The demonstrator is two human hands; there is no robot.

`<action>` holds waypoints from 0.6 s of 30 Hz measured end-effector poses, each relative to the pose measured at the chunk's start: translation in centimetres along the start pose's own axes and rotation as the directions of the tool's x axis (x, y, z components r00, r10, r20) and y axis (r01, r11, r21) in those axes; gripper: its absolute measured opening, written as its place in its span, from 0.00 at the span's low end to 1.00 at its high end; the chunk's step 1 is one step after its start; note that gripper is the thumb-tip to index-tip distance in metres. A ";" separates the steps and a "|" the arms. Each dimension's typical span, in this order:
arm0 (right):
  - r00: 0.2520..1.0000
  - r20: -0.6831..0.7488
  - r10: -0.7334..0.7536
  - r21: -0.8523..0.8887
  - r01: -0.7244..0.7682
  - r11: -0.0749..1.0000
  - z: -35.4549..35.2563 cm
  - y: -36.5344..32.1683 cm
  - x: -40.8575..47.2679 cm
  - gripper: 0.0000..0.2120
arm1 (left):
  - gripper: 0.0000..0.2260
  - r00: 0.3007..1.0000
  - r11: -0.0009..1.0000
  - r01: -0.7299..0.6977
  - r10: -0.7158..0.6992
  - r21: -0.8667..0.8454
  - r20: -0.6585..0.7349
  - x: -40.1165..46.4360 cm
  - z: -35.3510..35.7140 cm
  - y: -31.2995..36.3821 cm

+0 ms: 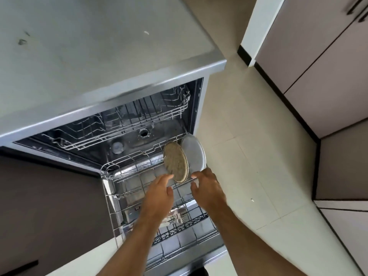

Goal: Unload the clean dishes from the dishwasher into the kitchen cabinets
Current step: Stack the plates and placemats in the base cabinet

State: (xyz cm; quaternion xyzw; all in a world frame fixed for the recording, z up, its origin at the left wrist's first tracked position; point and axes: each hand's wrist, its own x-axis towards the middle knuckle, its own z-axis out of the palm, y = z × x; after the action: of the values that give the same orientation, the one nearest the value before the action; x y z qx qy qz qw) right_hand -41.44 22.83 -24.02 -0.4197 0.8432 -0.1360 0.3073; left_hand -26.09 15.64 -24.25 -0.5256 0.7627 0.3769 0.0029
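Two bare forearms, no sleeves; hands: left [160, 191], right [207, 185], no rings or watch.

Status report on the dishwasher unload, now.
Left hand and right hand open, reaching in. Speckled plate and white plate upright in lower rack. Nothing in the way.

Home kitchen: open dishwasher [123, 124], countertop [89, 56], cabinets [322, 76].

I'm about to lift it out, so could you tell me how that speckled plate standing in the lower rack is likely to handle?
The speckled plate looks rigid and probably ceramic, so likely breakable if knocked against the white plate beside it. Standing on edge, it may tip or roll once freed. Its glaze could be slippery; both hands look sensible.
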 end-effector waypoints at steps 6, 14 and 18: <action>1.000 -0.003 0.021 0.046 -0.021 0.999 3.6 4.2 3.9 0.14 | 0.17 0.934 0.855 0.332 -0.356 -0.398 0.013 5.3 5.2 -1.6; 0.995 0.077 -0.059 0.010 0.058 0.998 7.7 9.2 8.7 0.16 | 0.16 0.856 0.710 0.502 -0.488 -0.495 0.169 9.5 11.9 -2.7; 0.996 0.011 -0.083 -0.016 0.083 0.996 8.6 9.2 11.9 0.17 | 0.16 0.772 0.553 0.586 -0.602 -0.592 0.201 12.3 14.3 -3.1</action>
State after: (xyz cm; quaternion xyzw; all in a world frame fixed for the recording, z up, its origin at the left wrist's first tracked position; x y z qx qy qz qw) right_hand -47.16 19.27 -39.94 -0.4575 0.8246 -0.1395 0.3021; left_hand -34.72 13.56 -41.17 -0.7260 0.3701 0.5771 -0.0540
